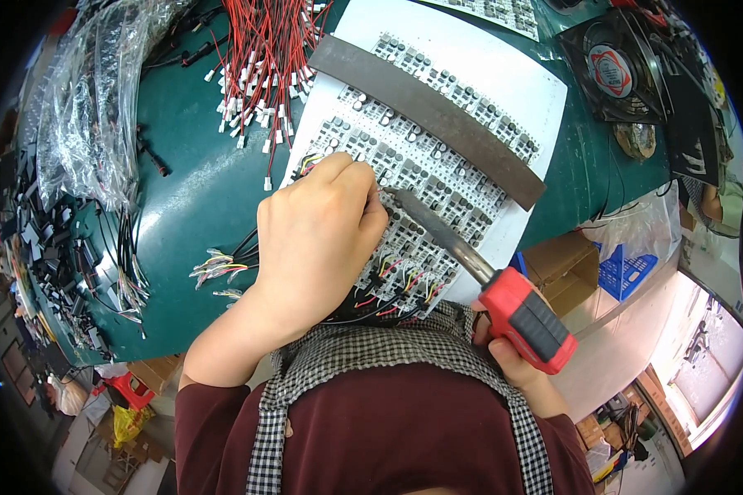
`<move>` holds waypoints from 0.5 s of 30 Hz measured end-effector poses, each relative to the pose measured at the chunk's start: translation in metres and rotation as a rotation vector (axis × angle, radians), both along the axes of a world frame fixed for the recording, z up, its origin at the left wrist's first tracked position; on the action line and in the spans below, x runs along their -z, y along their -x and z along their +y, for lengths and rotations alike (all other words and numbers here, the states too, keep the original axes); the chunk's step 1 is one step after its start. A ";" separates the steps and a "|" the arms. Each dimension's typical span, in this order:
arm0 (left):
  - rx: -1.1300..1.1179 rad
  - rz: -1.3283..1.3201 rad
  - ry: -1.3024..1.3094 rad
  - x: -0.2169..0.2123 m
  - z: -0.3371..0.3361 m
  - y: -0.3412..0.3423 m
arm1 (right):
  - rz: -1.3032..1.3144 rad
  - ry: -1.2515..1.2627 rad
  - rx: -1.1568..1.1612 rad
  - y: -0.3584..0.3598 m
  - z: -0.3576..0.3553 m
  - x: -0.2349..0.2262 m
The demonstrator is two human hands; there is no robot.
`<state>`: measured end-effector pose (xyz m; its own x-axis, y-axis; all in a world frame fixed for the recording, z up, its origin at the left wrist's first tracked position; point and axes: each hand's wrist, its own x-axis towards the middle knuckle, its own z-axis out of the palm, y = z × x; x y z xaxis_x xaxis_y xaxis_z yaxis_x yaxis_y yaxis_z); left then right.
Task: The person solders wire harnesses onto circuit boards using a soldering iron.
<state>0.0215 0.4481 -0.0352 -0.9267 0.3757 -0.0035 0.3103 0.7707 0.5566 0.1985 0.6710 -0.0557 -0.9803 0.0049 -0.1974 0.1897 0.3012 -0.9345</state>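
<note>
The right hand grips a red-and-black soldering iron, its tip close by the left hand, which curls (pinching something or not, I can't tell) over circuit boards on the green table.

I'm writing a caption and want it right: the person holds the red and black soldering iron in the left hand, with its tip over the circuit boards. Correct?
The hand is wrong: the head view shows the red and black soldering iron in the right hand. Its tip is indeed over the circuit boards.
</note>
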 end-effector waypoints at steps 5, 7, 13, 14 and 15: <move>-0.002 -0.016 0.013 -0.001 0.001 0.001 | 0.011 0.030 0.013 0.000 0.003 -0.001; -0.002 -0.019 0.016 -0.002 0.000 0.000 | -0.075 0.095 -0.006 0.002 0.002 -0.002; -0.009 -0.038 0.018 -0.003 0.001 0.000 | -0.015 0.040 -0.011 0.005 -0.001 0.000; -0.010 -0.041 0.017 -0.004 0.001 0.000 | -0.014 0.041 -0.011 0.004 -0.001 0.000; -0.011 -0.043 0.016 -0.004 0.001 0.000 | -0.025 0.039 -0.011 0.004 -0.001 0.000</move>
